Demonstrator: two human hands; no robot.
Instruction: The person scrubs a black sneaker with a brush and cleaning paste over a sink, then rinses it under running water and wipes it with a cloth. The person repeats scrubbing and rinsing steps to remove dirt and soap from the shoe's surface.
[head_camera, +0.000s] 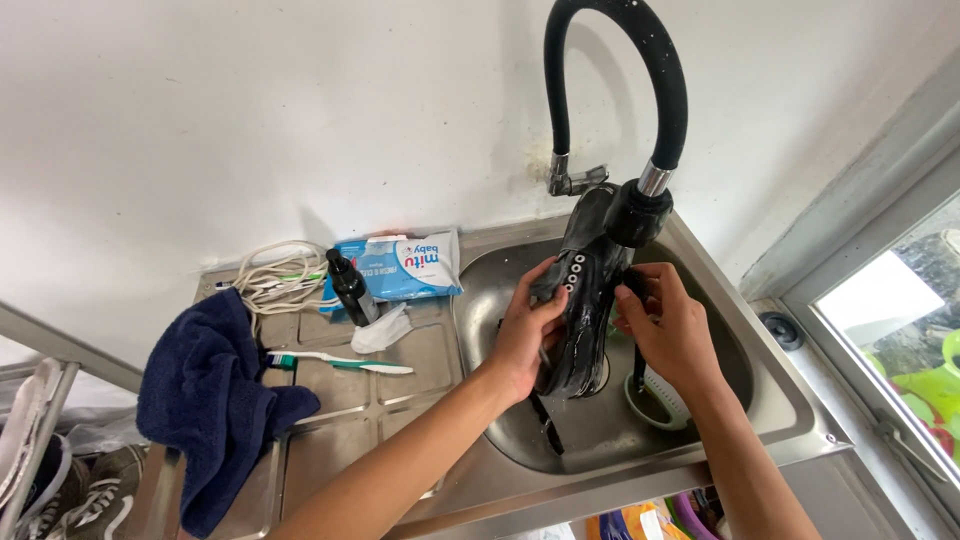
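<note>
Your left hand (525, 335) and right hand (668, 325) both clamp the wet black leather shoe (585, 300) upright over the steel sink (720, 330), under the black hose tap (640, 210).

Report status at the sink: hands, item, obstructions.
Left hand and right hand both grip black shoe. Shoe upright under black flexible faucet, over steel sink. Nothing between hands and shoe.

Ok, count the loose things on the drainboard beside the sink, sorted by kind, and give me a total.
Towel: 1
Toothbrush: 1
Bottle: 1
Wipes pack: 1
Cord: 1
Crumpled wipe: 1
Total: 6
</note>
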